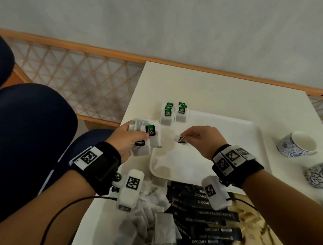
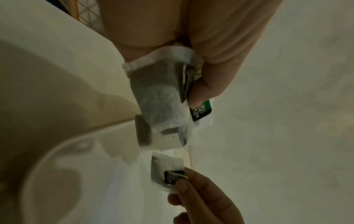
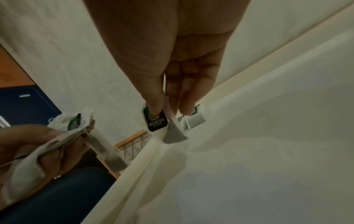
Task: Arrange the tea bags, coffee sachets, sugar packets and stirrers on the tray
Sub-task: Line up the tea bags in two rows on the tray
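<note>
Right hand [image 1: 197, 139] pinching a single green tea bag [image 1: 180, 139] by its tag end, bag dangling over the near-left corner of the white tray [image 1: 251, 134]. Left hand [image 1: 127, 141] clutching a bunch of tea bags [image 1: 148, 140] just beside. Placed tea bags [image 1: 172, 115] lying beyond both hands, nearer the right.

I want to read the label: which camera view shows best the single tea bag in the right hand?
The right wrist view: the single tea bag is close, its tag readable. The head view shows it small; the left wrist view, dim.

Head looks down; wrists close on tray [image 1: 250, 129].
</note>
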A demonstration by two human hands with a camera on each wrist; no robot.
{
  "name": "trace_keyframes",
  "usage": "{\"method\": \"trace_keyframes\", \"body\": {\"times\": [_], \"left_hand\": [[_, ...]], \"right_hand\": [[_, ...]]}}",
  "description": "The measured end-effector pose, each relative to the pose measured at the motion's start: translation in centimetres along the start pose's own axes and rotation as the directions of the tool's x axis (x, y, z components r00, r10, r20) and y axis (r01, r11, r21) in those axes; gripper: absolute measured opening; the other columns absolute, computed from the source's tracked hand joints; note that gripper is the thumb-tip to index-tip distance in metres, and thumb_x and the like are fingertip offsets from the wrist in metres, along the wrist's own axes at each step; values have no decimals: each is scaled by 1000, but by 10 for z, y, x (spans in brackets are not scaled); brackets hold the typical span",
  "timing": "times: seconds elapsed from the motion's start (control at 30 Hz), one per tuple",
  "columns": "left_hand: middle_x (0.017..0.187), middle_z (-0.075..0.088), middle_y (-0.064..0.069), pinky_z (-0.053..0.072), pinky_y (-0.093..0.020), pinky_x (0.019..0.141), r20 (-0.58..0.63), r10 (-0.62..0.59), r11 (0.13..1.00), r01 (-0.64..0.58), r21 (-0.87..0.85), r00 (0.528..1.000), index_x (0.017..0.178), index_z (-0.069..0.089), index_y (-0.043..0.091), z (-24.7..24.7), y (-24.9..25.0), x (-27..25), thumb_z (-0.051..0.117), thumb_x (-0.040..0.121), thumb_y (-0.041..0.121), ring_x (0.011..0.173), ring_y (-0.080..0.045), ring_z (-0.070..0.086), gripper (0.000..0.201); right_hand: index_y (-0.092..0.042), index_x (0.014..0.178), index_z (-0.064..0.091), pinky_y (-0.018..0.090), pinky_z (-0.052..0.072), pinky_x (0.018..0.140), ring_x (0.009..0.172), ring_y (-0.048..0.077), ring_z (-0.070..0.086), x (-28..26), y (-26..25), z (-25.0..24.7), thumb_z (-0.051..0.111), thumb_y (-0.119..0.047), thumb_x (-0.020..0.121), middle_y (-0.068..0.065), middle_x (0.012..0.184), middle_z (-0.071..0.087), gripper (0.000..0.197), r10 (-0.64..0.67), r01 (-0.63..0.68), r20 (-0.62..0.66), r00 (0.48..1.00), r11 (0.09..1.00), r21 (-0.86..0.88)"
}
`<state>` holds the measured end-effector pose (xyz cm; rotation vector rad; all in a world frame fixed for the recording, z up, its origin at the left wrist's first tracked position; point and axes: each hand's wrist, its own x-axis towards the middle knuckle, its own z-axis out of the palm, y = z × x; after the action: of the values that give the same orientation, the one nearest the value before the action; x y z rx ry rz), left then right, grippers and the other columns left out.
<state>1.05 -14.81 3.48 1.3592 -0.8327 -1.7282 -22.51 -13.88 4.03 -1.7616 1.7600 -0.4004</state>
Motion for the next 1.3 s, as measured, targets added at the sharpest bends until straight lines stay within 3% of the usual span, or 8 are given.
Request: {"method": "trace_keyframes", "body": {"times": [0.13,0.3,0.53,0.87,0.97,1.03,1.13,1.3], "left_hand": [[111,60,-25,48,-48,91,12,-22,1000,22,0,1000,122,55,-4,6,6,28,59,81,-14,100,-36,59,42],[90,66,-8,56,-28,60,78,-37,999,40,-36,996,112,60,5,15,11,60,60,80,-13,77,-19,65,37],[101,61,-16,55,-37,73,79,-59,998,60,-4,995,109,59,5,24,6,85,61,81,-12,91,-28,60,33],[92,64,-11,56,-34,67,105,-55,999,54,4,993,99,62,9,32,1,94,62,80,-11,81,-24,62,28],[88,64,-9,55,-37,71,108,-57,998,57,-1,993,95,62,10,36,1,92,62,80,-12,81,-25,62,26],[92,64,-13,55,-39,70,116,-62,998,62,2,991,103,61,6,37,1,91,65,80,-11,85,-29,62,28],[97,65,-14,55,-40,68,122,-51,999,50,17,991,114,59,1,39,0,88,67,79,-8,88,-29,63,38],[95,65,-15,56,-35,63,119,-33,999,33,2,992,107,62,6,38,-1,83,67,79,-7,84,-28,63,31]], "right_hand": [[-30,94,71,21,41,74,84,7,55,39,1,-4,59,-23,89,-13,83,62,14,34,-30,65,997,998,-61],[-26,102,73,23,43,80,95,15,59,89,7,-13,58,-21,90,-6,96,68,19,58,-54,41,997,992,-112],[-31,97,72,31,52,84,95,15,62,127,22,-15,58,-23,89,-6,98,70,18,102,-101,2,995,988,-116],[-31,109,67,25,44,77,88,10,56,128,29,-13,59,-29,89,-11,94,58,21,32,-39,-84,996,995,-91],[-31,103,68,18,44,73,78,1,58,114,19,-15,60,-31,89,-14,94,64,17,-35,47,-170,985,997,66],[-30,103,69,13,45,72,80,-4,62,103,11,-14,62,-36,88,-14,91,69,18,-65,80,-79,995,975,209],[-28,111,66,19,46,69,70,-1,61,90,5,-6,69,-36,83,-10,79,68,29,-86,48,106,991,947,317],[-38,92,63,33,50,68,67,18,60,80,9,1,72,-13,81,-3,65,64,29,-60,26,71,996,914,404]]}}
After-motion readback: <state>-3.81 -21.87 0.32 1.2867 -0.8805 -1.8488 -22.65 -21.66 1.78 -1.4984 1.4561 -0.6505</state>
